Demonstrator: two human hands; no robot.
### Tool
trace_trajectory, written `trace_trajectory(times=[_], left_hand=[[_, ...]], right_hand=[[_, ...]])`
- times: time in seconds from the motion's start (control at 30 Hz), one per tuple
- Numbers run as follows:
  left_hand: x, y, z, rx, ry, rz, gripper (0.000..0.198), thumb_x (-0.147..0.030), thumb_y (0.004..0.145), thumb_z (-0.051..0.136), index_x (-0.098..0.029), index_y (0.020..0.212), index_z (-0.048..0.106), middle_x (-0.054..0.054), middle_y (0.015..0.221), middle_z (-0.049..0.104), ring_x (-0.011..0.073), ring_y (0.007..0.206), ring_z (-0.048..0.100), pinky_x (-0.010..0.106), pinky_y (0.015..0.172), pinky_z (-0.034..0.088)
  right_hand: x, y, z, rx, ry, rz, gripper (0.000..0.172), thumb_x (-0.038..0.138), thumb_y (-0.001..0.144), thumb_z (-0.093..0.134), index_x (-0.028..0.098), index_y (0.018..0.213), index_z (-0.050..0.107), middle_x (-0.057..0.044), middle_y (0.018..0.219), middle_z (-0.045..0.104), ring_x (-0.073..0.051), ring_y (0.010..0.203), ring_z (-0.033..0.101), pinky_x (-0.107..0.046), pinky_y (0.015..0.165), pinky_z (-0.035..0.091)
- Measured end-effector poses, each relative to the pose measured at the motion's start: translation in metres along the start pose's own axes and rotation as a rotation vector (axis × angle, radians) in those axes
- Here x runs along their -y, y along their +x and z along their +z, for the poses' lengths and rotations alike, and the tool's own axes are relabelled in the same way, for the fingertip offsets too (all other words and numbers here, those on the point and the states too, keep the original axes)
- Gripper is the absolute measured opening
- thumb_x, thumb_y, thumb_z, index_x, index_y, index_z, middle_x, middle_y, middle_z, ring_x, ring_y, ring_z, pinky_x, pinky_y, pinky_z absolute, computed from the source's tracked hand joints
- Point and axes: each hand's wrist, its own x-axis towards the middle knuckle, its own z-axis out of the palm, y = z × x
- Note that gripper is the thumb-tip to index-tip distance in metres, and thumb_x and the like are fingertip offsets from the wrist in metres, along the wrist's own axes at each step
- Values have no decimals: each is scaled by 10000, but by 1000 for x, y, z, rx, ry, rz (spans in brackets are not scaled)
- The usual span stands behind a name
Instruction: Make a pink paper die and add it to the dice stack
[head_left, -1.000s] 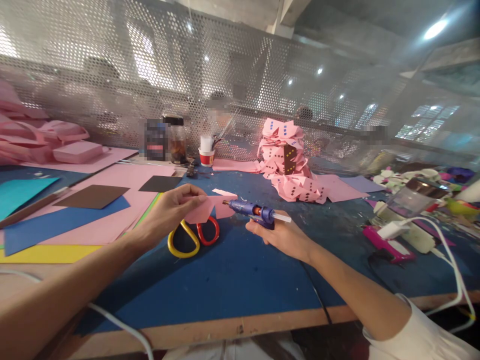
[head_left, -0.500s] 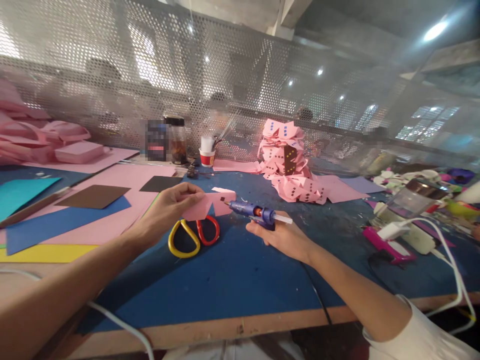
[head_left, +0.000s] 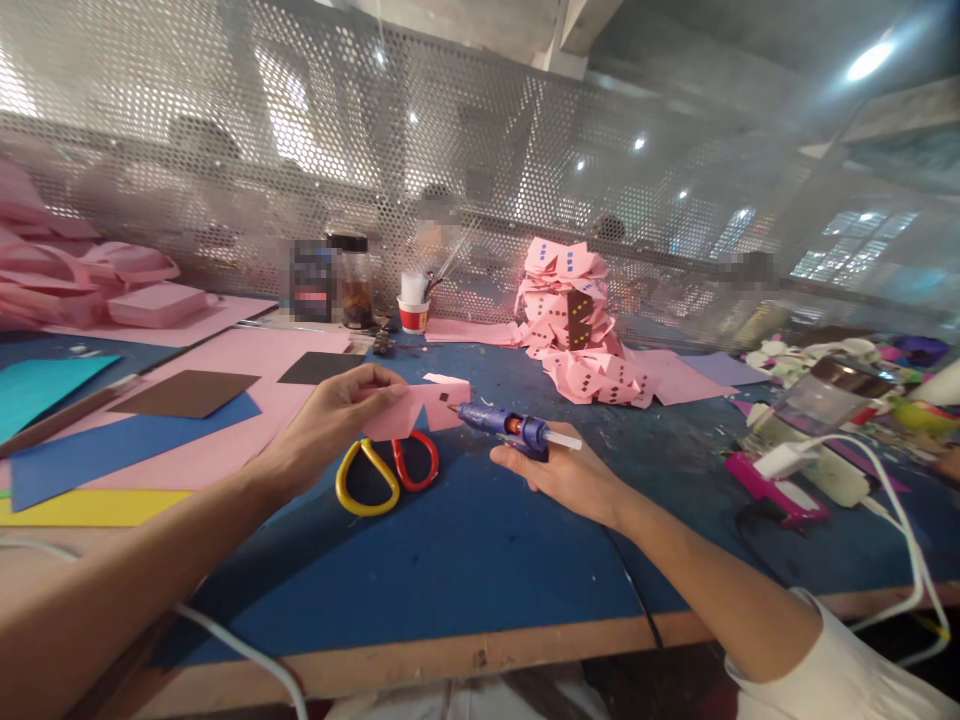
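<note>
My left hand point(head_left: 330, 420) pinches a folded pink paper piece point(head_left: 420, 408) and holds it above the blue table mat point(head_left: 465, 540). My right hand point(head_left: 562, 475) grips a small blue glue gun point(head_left: 510, 425) with a white glue stick at its back. The gun's nozzle touches the right edge of the pink piece. Scissors with a yellow and a red handle point(head_left: 386, 470) lie on the mat just below the paper.
A pile of pink dotted paper pieces point(head_left: 581, 325) stands at the back centre. Coloured sheets point(head_left: 150, 440) lie at the left, jars and a cup point(head_left: 412, 300) by the perforated metal screen. A power strip, white cables and clutter point(head_left: 817, 465) fill the right side.
The pink piece and the glue gun have risen slightly, and the nozzle now meets the paper's edge. Both hands keep their grip.
</note>
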Motion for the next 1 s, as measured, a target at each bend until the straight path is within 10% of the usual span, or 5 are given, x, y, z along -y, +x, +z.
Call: trace_trajectory(times=[1.0], left_hand=[[-2, -1, 1, 20, -22, -12, 363, -534, 822, 699, -193, 940, 652, 9, 827, 638, 142, 708, 576, 235, 606, 413]], right_hand=[[-3, 1, 1, -4, -39, -7, 368, 575, 880, 611, 214, 812, 581, 40, 606, 506, -128, 566, 495, -245, 538, 376]])
